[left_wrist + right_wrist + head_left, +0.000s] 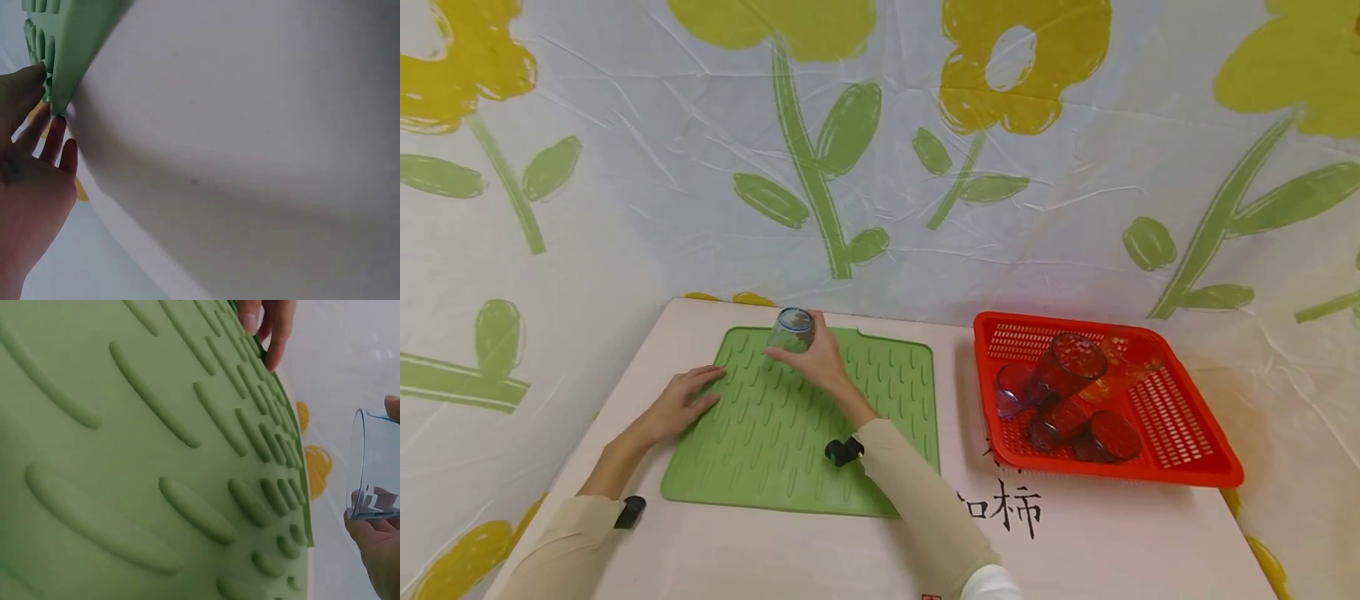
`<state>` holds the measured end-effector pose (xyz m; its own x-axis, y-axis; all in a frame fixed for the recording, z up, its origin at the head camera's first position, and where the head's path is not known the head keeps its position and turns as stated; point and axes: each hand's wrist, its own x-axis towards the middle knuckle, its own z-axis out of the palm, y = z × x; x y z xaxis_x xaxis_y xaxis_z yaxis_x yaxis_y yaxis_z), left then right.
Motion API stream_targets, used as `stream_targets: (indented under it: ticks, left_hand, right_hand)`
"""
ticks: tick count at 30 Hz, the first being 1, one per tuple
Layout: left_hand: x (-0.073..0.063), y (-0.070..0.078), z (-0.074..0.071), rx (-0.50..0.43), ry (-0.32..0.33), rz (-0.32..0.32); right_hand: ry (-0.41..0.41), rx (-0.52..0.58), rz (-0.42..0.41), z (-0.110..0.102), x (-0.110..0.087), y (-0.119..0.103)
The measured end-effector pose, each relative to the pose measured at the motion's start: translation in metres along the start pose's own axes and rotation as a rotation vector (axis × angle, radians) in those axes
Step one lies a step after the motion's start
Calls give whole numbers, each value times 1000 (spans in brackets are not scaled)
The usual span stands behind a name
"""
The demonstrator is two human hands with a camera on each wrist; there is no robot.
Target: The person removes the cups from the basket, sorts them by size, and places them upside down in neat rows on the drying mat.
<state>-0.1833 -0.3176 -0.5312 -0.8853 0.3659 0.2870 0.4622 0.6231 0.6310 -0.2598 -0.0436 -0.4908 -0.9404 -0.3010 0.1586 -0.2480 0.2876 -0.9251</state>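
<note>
My right hand grips a clear, bluish drinking glass above the back of a ridged green mat. In the right wrist view, the glass shows at the right edge, its thin rim facing the mat and the fingers around its side. My left hand rests at the mat's left edge, its fingertips touching it. The left wrist view has this hand with the thumb by the ridges and the other fingers at the mat's corner.
A red plastic basket stands on the table to the right. Several tinted glasses lie jumbled inside it. Black characters mark the table near its front. A flowered cloth hangs behind.
</note>
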Motion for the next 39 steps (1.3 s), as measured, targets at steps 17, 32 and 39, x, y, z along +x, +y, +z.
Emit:
stream_targets:
  ticks: [17,32,39]
  left_hand:
    - [-4,-9,2,14,-60,-3]
    - [-3,-12,0,5,-71,-49]
    - [-4,-12,3,7,-59,-34]
  right_hand:
    - [-66,-30,7,34,10,13]
    - [-121,-71,-69,55,20,17]
    - [-138,-119,-16,60,22,19]
